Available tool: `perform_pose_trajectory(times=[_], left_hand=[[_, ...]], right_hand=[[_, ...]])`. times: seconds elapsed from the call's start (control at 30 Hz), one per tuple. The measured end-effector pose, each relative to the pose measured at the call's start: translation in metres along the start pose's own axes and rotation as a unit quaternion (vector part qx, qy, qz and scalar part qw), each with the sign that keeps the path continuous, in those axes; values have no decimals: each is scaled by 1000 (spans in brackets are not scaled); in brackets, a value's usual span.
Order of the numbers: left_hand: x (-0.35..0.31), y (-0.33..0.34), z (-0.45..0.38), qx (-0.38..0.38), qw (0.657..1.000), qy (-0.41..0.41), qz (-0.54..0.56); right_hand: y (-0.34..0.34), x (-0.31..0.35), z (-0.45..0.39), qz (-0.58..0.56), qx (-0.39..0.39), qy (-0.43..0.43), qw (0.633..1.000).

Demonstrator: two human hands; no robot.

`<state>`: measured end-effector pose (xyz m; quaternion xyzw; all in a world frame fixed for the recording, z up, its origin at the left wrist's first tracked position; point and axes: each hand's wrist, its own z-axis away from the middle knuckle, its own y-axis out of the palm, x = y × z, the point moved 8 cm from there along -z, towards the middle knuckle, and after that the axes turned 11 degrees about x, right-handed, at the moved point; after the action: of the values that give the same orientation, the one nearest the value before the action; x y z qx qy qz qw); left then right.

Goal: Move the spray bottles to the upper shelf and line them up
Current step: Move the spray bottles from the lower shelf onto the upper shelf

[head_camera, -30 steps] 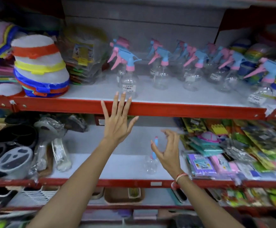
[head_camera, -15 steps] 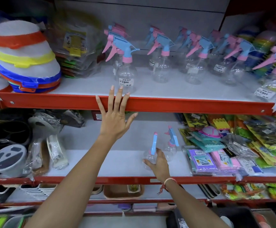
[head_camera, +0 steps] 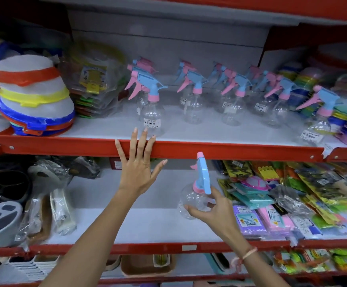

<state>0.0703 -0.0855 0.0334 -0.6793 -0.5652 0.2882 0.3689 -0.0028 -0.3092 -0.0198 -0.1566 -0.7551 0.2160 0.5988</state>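
My right hand (head_camera: 212, 211) grips a clear spray bottle (head_camera: 193, 200) with a blue and pink trigger head, held a little above the lower shelf (head_camera: 127, 222). My left hand (head_camera: 138, 160) is flat with fingers spread against the red front rail of the upper shelf (head_camera: 230, 150). Several clear spray bottles with blue and pink heads stand on the upper shelf: the nearest (head_camera: 153, 119) right behind my left fingertips, others (head_camera: 233, 106) in rows to the right, one (head_camera: 318, 125) at the far right near the edge.
Stacked white lidded tubs with coloured rims (head_camera: 33, 96) and bagged goods (head_camera: 95, 83) fill the upper shelf's left. On the lower shelf, packaged items (head_camera: 282, 199) crowd the right and wrapped brushes and dark trays (head_camera: 42, 197) the left.
My right hand closed on the spray bottle on the lower shelf and lifted it. My left hand stayed on the upper rail.
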Motion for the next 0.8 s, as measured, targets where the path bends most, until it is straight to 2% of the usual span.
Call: perform_pose_trajectory(times=[0.23,0.37,0.53,0.8], left_hand=[[0,-5,0,8,1000,1,17],[-1,-2,3,20,1000,0,22],[1,-1,1,27,999,-4,30],[2,-1,1,14,1000,-2,22]], right_hand=[[-76,95,-31,8,-82,-100,992],[-96,121,-64,3,-78,-107,991],[-103,124,-116,30,-75,-99,992],[-92,95,-170,71,-30,-32,996]])
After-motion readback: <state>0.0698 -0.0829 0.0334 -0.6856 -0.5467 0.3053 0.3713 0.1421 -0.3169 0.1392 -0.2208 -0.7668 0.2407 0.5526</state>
